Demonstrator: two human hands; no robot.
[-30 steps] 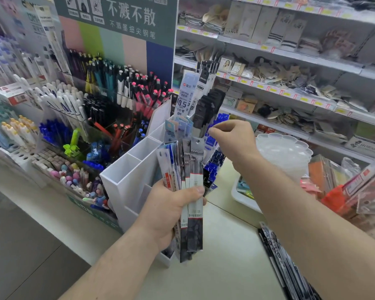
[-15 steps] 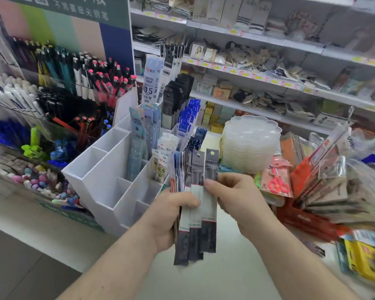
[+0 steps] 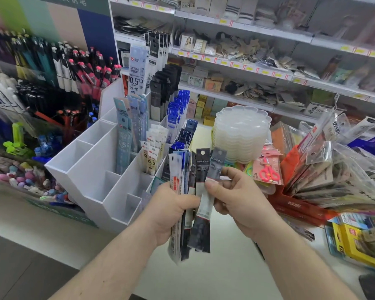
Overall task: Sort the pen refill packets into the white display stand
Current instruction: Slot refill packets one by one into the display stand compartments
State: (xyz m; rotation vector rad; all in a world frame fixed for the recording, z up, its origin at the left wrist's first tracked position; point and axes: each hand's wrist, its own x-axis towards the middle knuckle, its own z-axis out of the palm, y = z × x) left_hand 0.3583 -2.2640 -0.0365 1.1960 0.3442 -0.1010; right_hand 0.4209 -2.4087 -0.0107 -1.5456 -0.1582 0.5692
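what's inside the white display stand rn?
The white display stand holds upright refill packets in its right and rear slots; the left and front compartments look empty. The slots' bottoms are hidden, partly behind the left hand.

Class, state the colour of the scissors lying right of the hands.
Pink scissors, seen in the head view.

A stack of clear scalloped trays stands on the white counter. Pink scissors lie just beside it. Pens fill the left racks.
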